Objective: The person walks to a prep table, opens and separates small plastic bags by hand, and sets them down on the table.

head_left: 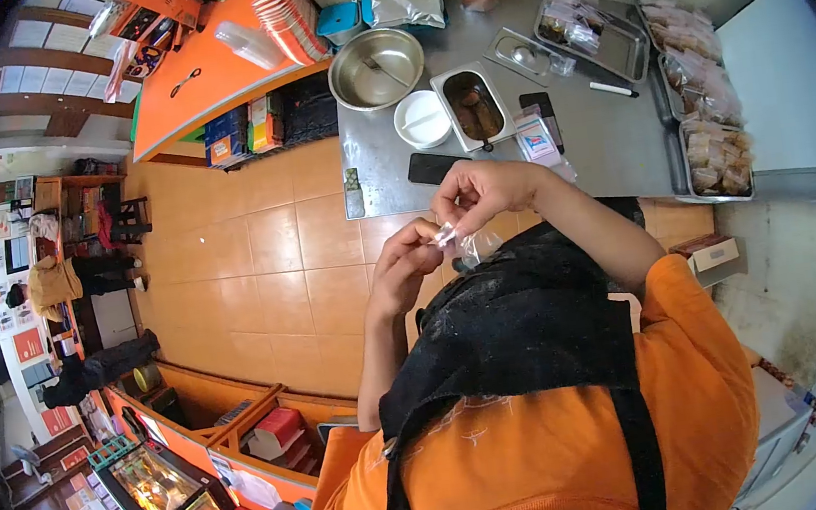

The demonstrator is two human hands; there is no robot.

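Observation:
In front of the black apron, my left hand (403, 268) and my right hand (488, 193) meet with fingertips pinched. Both grip the gathered, whitish neck of a small clear plastic bag (479, 247). The bag hangs below my right hand, with something dark near its bottom that I cannot make out. Just beyond my right hand, on the steel table (377, 158), are a black phone (438, 167), a white bowl (423, 119) and a rectangular steel pan (475, 106) with dark brown contents. A pack of clear bags with a printed label (537, 142) lies beside the pan.
A large steel bowl (377, 69) stands farther back. At right, trays hold several bagged portions (716, 159); a marker (614, 88) lies nearer. An orange counter (223, 85) bears stacked cups (286, 25) and scissors (186, 82). Far left stands another person (54, 280).

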